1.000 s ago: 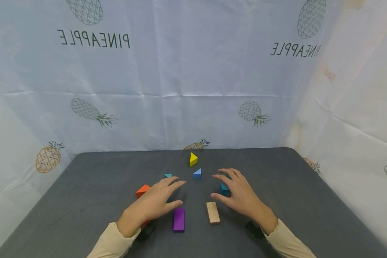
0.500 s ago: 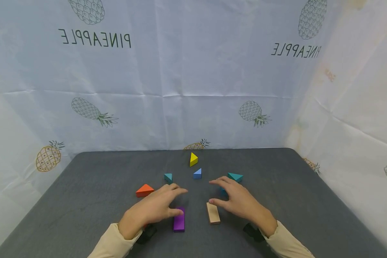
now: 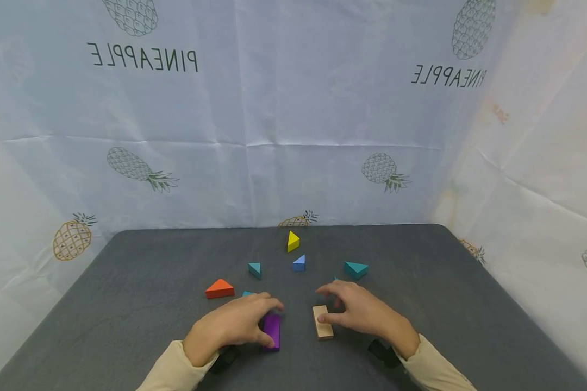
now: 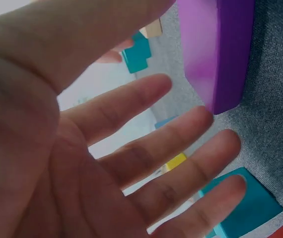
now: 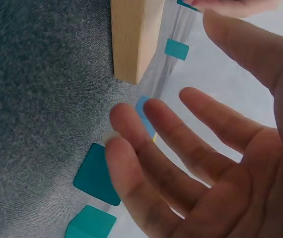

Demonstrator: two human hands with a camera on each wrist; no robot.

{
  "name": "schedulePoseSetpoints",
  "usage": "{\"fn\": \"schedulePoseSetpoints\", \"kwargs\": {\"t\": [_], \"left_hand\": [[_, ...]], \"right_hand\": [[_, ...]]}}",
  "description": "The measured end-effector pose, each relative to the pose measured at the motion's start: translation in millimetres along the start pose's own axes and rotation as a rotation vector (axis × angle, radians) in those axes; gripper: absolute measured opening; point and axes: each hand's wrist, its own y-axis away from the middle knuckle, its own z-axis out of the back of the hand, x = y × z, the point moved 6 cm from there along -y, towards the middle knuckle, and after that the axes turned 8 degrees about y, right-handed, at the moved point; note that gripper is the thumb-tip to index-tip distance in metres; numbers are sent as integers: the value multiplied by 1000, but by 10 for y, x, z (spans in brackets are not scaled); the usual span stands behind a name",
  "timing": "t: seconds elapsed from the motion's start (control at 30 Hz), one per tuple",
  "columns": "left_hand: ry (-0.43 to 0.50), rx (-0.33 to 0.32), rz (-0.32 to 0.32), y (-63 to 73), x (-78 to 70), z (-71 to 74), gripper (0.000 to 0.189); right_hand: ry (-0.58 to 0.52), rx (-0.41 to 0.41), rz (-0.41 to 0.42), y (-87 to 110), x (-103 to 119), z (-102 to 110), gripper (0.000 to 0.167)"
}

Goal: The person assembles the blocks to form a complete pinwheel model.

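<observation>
In the head view my left hand (image 3: 236,325) hovers over the purple rectangular block (image 3: 272,328), its thumb overlapping the near end. The left wrist view has the fingers loosely extended beside the purple block (image 4: 216,54), with no grip round it. My right hand (image 3: 359,308) is over the plain wooden block (image 3: 325,330), the thumb overlapping its top. From the right wrist, relaxed fingers appear apart from the wooden block (image 5: 134,39). Both blocks lie flat on the dark grey table. A teal block (image 3: 247,294) is mostly hidden behind the left hand.
An orange triangular block (image 3: 219,290) lies left. Small teal (image 3: 255,270), blue (image 3: 299,264) and yellow (image 3: 293,242) triangular blocks sit farther back; a larger teal triangular block (image 3: 356,270) is at right. A pineapple-print cloth (image 3: 274,108) hangs behind the table (image 3: 127,315).
Both hands have drawn back toward the body and lowered over the purple and wooden blocks, fingers bending slightly. The teal blocks at right and left have come into view; the blocks stay in place.
</observation>
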Motion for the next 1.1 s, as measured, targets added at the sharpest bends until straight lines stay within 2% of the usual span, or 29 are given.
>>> {"fn": "schedulePoseSetpoints", "kwargs": {"t": [0.23, 0.4, 0.73, 1.1], "left_hand": [[12, 46, 55, 8, 34, -23, 51], [8, 57, 60, 3, 52, -33, 53], [-27, 8, 18, -12, 61, -14, 52], [-77, -38, 42, -69, 46, -28, 54]], "right_hand": [[-30, 75, 13, 15, -33, -62, 60], [-61, 114, 13, 16, -49, -101, 62], [-29, 97, 54, 18, -10, -120, 56], [-39, 131, 42, 24, 84, -169, 55]]}}
